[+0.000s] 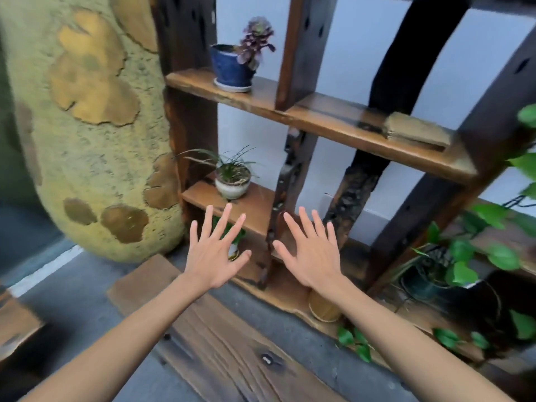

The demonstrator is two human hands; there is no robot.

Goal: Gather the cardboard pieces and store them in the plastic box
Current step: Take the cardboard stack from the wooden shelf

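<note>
My left hand (216, 250) and my right hand (309, 253) are both stretched out in front of me, palms down, fingers spread, holding nothing. They hover side by side in front of the lower part of a dark wooden shelf unit (333, 123). No cardboard pieces and no plastic box are visible in this view.
The shelf holds a blue pot with a purple plant (232, 68), a pale pot with grassy leaves (232, 184) and a flat tan block (417, 130). A large yellow-green textured column (87, 126) stands left. A wooden plank (226, 343) lies on the grey floor. Leafy vines (493, 250) crowd the right.
</note>
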